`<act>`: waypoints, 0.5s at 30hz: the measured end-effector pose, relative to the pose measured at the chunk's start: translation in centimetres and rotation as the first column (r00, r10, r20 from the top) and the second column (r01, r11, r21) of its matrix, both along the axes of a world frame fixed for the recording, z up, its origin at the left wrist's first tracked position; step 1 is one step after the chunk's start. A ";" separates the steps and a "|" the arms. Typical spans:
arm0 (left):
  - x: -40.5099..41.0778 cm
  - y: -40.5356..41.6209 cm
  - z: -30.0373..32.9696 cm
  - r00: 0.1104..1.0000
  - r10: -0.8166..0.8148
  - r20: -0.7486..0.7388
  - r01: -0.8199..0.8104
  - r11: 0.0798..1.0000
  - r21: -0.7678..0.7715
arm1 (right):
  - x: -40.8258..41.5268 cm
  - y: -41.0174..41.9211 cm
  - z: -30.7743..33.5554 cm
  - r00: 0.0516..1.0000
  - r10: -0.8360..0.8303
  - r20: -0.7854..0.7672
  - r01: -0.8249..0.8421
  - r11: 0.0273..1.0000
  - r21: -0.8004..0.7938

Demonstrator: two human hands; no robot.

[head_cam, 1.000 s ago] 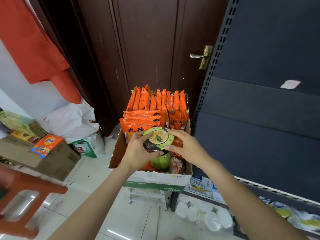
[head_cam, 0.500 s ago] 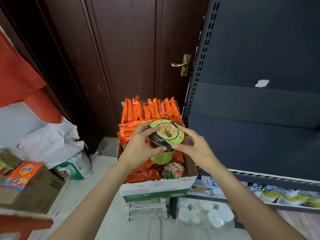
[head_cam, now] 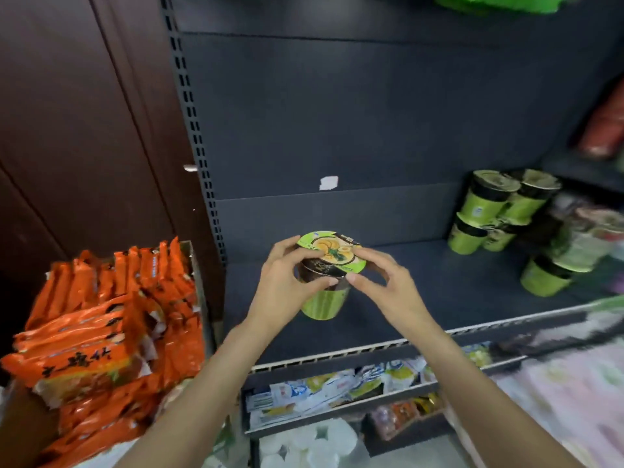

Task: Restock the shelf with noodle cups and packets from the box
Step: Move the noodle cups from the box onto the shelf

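Left hand [head_cam: 283,282] and right hand [head_cam: 381,285] grip a green noodle cup [head_cam: 326,282] over the dark shelf [head_cam: 439,298].

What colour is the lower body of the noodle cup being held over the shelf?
Lime green on the noodle cup, below a dark band; seen in the head view.

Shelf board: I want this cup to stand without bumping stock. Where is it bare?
Bare dark shelf runs from the perforated upright to the green cup stacks at right, under the held cup. Right end is crowded.
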State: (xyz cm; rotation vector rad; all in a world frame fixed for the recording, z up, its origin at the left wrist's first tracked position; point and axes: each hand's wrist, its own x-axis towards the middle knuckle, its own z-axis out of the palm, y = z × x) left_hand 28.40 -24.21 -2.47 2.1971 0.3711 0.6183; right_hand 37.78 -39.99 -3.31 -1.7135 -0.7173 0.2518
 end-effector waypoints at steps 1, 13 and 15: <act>2.2 -1.8 -0.1 1.000 -0.016 0.005 0.016 1.000 -0.004 | 1.8 -1.8 0.1 1.000 -0.009 -0.011 0.009 1.000 0.004; 24.7 -18.9 -3.3 0.943 -0.304 -0.134 0.303 0.953 -0.029 | 21.3 -20.4 -2.0 0.984 -0.175 0.039 0.179 0.955 -0.236; 27.6 -20.7 -4.1 0.932 -0.325 -0.161 0.324 0.946 -0.033 | 23.9 -21.8 -3.1 0.979 -0.191 0.064 0.201 0.932 -0.301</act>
